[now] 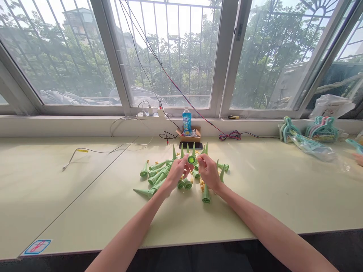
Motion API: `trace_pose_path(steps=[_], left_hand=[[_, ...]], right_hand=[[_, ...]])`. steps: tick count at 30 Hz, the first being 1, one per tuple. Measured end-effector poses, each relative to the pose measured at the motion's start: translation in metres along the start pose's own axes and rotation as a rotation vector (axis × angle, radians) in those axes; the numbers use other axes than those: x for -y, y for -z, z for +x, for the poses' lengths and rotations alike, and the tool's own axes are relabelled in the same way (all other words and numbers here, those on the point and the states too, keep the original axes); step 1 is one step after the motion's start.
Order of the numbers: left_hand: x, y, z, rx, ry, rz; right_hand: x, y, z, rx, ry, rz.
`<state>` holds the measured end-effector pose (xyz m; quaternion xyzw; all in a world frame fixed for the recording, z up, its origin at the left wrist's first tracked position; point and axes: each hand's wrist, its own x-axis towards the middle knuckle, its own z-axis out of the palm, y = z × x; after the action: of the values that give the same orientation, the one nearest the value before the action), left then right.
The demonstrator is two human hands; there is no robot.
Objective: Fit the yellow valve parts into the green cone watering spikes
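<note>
Over the middle of the table, my left hand (178, 170) is closed on a green plastic cone spike (191, 159), its round open end turned towards me. Just to its right, my right hand (209, 173) has its fingers pinched together close to that rim; whatever sits between the fingertips is too small to make out. Around and under both hands lie several more green cone spikes (162, 175), some standing point up and others on their sides. Small yellow plastic pieces (202, 186) are scattered among them, partly hidden by my hands.
Behind the pile are a dark phone (190, 145) and a cardboard box (194, 138) with a blue bottle (186, 121). Coiled wires (231, 135) lie by the sill. At right are plastic hangers (321, 129), a bagged bundle (313, 146) and another person's hand (359, 158).
</note>
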<state>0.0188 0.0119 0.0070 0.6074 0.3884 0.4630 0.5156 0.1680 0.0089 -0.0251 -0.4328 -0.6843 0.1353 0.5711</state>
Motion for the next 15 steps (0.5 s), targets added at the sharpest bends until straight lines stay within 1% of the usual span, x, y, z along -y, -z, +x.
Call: trace_pose_path(steps=[5,10,15], left_hand=[[0.0027,0.0017,0.0012,0.027,0.0,0.0],[0.0043,0.0029,0.0013,0.016,-0.004,0.017],[0.0009,0.0031,-0.0016,0.032,-0.031,0.066]], right_hand=[[-0.0013,-0.0003,0.0007,-0.014,0.012,-0.022],[-0.0008,-0.0002,0.0013,-0.033,0.028,-0.049],[-0.0008,-0.0005,0.0017,-0.041,0.001,-0.053]])
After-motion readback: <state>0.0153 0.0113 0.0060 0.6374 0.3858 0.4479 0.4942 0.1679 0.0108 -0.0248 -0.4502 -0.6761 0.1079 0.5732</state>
